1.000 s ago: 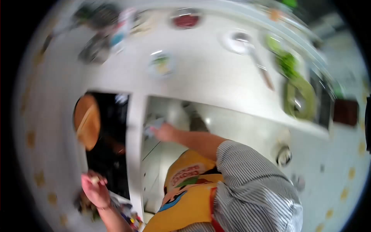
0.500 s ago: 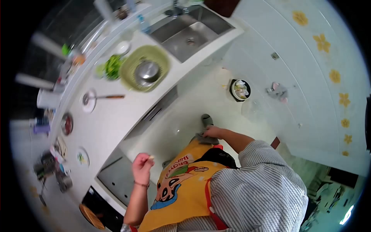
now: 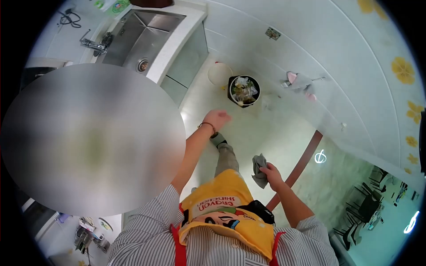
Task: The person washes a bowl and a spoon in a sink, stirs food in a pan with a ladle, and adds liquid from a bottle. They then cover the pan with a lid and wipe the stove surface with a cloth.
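My left hand (image 3: 217, 120), with a thin bracelet at the wrist, reaches out over the floor. Its fingers are smeared by motion and point towards a round bin (image 3: 258, 92) of mixed waste. A small pale piece (image 3: 241, 103) shows at the bin's near edge, apart from the fingertips. In my right hand (image 3: 272, 175) is a crumpled grey cloth (image 3: 259, 170), gripped at one side, low over the floor near my apron (image 3: 215, 190).
A steel sink (image 3: 144, 42) with a faucet (image 3: 98, 44) stands at the upper left. A large blurred oval hides much of the counter. Beside the bin is a pale round lid-like thing (image 3: 219, 74). A brown threshold strip (image 3: 306, 155) crosses the floor at right.
My left hand has swung from beside the counter towards the bin; the small pale piece it pinched no longer shows in its fingers. My right hand has moved back with the cloth. The view has turned.
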Action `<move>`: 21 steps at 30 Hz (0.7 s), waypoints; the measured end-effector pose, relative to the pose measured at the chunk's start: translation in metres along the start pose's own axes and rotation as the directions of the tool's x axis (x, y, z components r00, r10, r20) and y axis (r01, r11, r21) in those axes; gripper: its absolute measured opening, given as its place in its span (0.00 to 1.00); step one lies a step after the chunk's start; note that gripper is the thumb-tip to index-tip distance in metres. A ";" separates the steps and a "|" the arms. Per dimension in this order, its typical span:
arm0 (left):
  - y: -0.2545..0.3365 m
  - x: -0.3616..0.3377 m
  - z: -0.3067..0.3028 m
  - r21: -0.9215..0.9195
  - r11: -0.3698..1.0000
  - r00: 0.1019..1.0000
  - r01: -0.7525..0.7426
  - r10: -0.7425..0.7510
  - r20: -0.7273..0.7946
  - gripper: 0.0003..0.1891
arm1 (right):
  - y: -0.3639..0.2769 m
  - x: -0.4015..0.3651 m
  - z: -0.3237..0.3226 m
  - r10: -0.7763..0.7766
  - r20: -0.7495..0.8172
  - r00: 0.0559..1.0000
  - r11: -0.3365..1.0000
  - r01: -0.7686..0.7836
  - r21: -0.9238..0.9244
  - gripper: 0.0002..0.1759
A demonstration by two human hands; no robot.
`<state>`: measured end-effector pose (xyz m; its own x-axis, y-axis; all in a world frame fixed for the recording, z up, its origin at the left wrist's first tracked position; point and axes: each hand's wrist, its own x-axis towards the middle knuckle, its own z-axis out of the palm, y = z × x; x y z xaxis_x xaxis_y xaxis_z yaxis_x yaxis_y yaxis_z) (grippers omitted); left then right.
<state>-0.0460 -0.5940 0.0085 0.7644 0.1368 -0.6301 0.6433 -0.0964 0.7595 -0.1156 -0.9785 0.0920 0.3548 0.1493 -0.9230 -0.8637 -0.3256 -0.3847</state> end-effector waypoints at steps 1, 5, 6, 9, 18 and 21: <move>-0.015 0.020 0.010 0.210 0.978 0.999 0.005 -0.012 0.032 0.25 | -0.008 -0.005 0.002 -0.014 0.005 1.000 0.999 0.014 0.034 0.21; 0.019 -0.091 0.042 0.135 0.917 0.907 -0.375 0.333 0.259 0.35 | -0.066 -0.031 0.038 -0.142 0.202 0.969 0.907 0.209 -0.365 0.27; 0.026 -0.126 0.042 0.035 0.896 0.856 -0.443 0.411 0.312 0.33 | -0.076 -0.035 0.050 -0.118 0.246 0.962 0.900 0.208 -0.384 0.27; 0.019 -0.218 0.014 0.059 0.903 0.889 -0.426 0.407 0.209 0.27 | -0.143 -0.066 0.111 -0.130 0.672 0.729 0.803 0.475 -0.361 0.25; -0.057 -0.463 -0.041 -0.552 0.834 0.781 -0.021 -0.330 -0.530 0.13 | -0.164 -0.123 0.319 0.086 0.962 0.258 0.074 0.962 -0.265 0.16; -0.080 -0.553 -0.019 -0.176 0.894 0.342 -0.411 -0.028 -0.939 0.10 | -0.080 -0.087 0.404 0.048 0.969 0.242 0.067 0.967 -0.245 0.09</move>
<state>-0.5211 -0.6428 0.2991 0.2027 0.9756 -0.0847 0.2535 0.0313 0.9668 -0.2217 -0.5884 0.2087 -0.3022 0.9255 -0.2285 0.3726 -0.1060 -0.9219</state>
